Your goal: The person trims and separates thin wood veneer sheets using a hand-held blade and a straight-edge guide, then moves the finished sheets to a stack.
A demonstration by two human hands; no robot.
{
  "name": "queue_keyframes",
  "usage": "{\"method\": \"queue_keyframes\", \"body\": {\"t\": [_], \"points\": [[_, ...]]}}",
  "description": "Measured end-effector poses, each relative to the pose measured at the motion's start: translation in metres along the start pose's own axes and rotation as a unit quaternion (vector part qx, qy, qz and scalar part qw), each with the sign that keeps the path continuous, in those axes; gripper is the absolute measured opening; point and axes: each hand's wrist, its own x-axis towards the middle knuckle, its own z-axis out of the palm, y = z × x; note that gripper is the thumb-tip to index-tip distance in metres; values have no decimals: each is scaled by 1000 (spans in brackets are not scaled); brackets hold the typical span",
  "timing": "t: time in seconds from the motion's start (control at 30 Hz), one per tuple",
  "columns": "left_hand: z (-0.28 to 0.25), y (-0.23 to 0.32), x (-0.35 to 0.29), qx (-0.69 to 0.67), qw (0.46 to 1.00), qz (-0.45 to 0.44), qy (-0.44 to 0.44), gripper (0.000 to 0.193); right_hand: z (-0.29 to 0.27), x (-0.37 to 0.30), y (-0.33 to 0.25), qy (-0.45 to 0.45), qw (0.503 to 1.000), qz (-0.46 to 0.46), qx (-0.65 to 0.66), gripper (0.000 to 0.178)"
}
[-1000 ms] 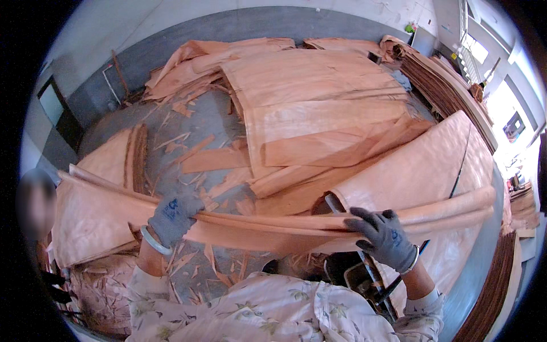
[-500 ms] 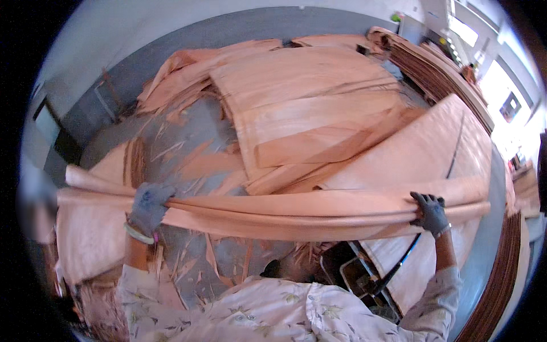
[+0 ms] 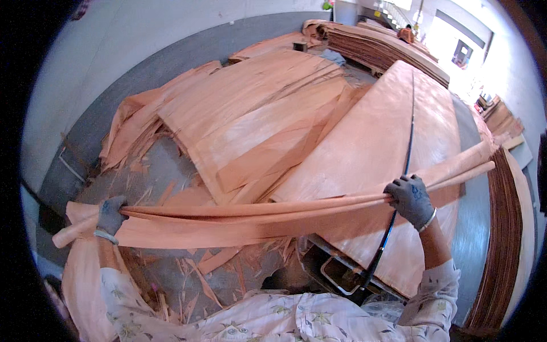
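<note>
A long, loosely folded veneer sheet [image 3: 256, 225], thin and reddish tan, spans the view in front of me. My left hand [image 3: 112, 215], in a grey glove, is closed round its left part. Toward the other end, my right hand [image 3: 411, 200], gloved alike, grips the upper folds, with the rolled end sticking out past it to the right. Below the right hand runs a thin dark rod [image 3: 386, 231] with a thick black lower end, lying over a large pale veneer sheet [image 3: 364, 137]. The sheet in my hands hides part of the rod and of that pale sheet.
A wide pile of veneer sheets [image 3: 245, 108] covers the floor ahead. Torn strips [image 3: 208, 285] litter the grey floor nearby. Tall veneer stacks stand at the right [image 3: 501, 239] and far back [image 3: 382, 48]. A dark metal-framed object [image 3: 336, 273] is close in front of my body.
The view has turned to the right. The folded veneer now slopes, its right end higher and its left end lower. Both hands keep their grip on it.
</note>
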Motion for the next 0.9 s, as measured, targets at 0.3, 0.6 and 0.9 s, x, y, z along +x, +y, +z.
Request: {"method": "queue_keyframes", "body": {"t": [0.3,0.6,0.9], "points": [[30,42,161,-77,986,150,3,16,-76,-94,-39,-43,984,170,-23,16],[66,212,323,-157,911,379,-43,11,-112,-197,-111,-128,905,404,-32,15],[8,555,409,38,836,547,23,24,-103,-340,-185,-112,770,623,81,23]]}}
